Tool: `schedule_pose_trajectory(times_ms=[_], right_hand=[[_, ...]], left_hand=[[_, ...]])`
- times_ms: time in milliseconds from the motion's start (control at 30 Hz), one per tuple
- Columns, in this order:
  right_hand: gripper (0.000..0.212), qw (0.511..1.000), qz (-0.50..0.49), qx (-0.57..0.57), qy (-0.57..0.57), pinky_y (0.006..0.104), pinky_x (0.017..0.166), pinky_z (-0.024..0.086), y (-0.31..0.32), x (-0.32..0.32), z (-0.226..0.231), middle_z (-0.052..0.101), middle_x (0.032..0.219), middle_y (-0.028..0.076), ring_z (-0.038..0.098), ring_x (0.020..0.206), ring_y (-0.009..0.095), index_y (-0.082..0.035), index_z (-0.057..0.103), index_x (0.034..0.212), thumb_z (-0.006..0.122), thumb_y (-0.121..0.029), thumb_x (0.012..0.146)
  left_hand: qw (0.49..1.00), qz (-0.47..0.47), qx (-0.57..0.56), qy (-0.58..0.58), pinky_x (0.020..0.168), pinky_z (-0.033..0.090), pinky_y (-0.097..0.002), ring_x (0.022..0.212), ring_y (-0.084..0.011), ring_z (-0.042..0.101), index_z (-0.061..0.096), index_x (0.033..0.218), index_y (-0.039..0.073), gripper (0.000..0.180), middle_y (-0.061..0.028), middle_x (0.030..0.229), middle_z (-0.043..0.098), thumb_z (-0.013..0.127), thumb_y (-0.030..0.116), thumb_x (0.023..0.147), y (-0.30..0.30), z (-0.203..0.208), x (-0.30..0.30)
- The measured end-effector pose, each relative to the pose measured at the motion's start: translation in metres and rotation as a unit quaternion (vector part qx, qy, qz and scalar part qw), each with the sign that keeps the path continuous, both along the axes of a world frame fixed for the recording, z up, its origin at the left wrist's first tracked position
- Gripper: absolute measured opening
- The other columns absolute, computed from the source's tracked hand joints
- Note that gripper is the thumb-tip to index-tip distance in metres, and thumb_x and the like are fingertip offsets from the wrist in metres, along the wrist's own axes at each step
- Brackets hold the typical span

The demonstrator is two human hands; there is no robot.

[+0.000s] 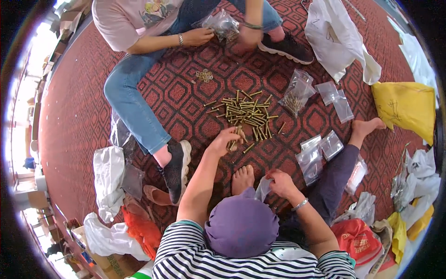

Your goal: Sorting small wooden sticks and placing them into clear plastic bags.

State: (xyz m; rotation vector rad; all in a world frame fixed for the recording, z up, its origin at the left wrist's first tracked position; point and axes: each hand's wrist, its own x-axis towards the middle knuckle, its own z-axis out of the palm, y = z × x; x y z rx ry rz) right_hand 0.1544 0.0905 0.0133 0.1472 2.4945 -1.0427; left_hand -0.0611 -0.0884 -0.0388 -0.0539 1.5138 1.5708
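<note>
My left hand (227, 141) is closed around a few brass-coloured bolts (234, 143) at the near edge of a loose pile. That pile of bolts (248, 110) lies spread over the patterned red carpet (195, 104). Close to my bare foot (243, 179), my right hand (281, 183) pinches a small clear plastic bag (263, 189). The bag hangs down beside my raised knee (241, 225); its opening I cannot make out. Beyond the pile sits a small heap of ring-shaped pieces (204, 75).
Opposite, a co-worker's hand (197, 36) holds a clear bag (222, 25) of small hardware. At right lie a filled clear bag (296, 95), flat clear bags (310, 160), a white sack (332, 39) and a yellow package (404, 109). More bags (108, 179) lie left.
</note>
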Motion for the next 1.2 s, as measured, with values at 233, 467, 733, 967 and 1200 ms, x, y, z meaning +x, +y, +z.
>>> schedule_pose_trajectory(times_ms=[233, 467, 733, 967, 1200], right_hand=[[0.022, 0.999, 0.033, 0.008, 0.022, 0.0351, 0.074, 0.046, -0.013, -0.003, 0.005, 0.061, 0.099, 0.009, 0.056, 0.089, 0.03, -0.005, 0.064, 0.084, 0.049, -0.01, 0.068], [0.021, 0.995, -0.048, 0.001, 0.083, 0.0359, 0.072, 0.047, -0.009, -0.003, 0.004, 0.061, 0.098, 0.01, 0.056, 0.087, 0.032, -0.004, 0.063, 0.083, 0.049, -0.01, 0.068], [0.025, 0.983, -0.099, 0.053, 0.146, 0.0361, 0.071, 0.047, -0.015, -0.017, 0.023, 0.06, 0.1, 0.013, 0.057, 0.086, 0.034, -0.004, 0.06, 0.09, 0.051, -0.009, 0.067], [0.031, 0.971, -0.149, 0.077, 0.172, 0.0371, 0.072, 0.047, -0.004, -0.026, 0.018, 0.057, 0.106, 0.014, 0.056, 0.087, 0.034, -0.005, 0.057, 0.096, 0.054, -0.005, 0.065], [0.038, 0.962, -0.148, 0.024, 0.23, 0.0366, 0.073, 0.048, -0.009, -0.041, 0.029, 0.054, 0.111, 0.013, 0.057, 0.088, 0.033, -0.005, 0.055, 0.101, 0.056, -0.001, 0.063]], left_hand=[[0.827, -0.212, -0.221, 0.471, 0.05, 0.045, -0.0395, 0.049, -0.0304, 0.053, 0.057, 0.08, 0.001, 0.021, -0.0164, 0.062, 0.058, 0.056, 0.021, 0.076, 0.002, 0.016, 0.014], [0.783, -0.293, -0.309, 0.453, 0.055, 0.047, -0.0417, 0.062, -0.0337, 0.058, 0.059, 0.079, 0.001, 0.017, -0.0178, 0.07, 0.061, 0.051, 0.016, 0.075, 0.019, 0.01, 0.032], [0.686, -0.328, -0.366, 0.537, 0.057, 0.047, -0.0419, 0.066, -0.0356, 0.06, 0.06, 0.074, 0.002, 0.02, -0.0156, 0.07, 0.063, 0.051, 0.019, 0.073, 0.025, -0.026, 0.06], [0.899, -0.216, -0.202, 0.324, 0.05, 0.044, -0.0328, 0.051, -0.0253, 0.053, 0.062, 0.078, 0.0, 0.017, -0.0142, 0.068, 0.061, 0.059, 0.016, 0.072, 0.033, 0.065, 0.057], [0.889, -0.063, -0.032, 0.453, 0.047, 0.037, -0.0225, 0.05, -0.0134, 0.047, 0.062, 0.083, 0.001, 0.011, -0.0074, 0.063, 0.057, 0.055, 0.007, 0.078, 0.036, 0.088, 0.087]])
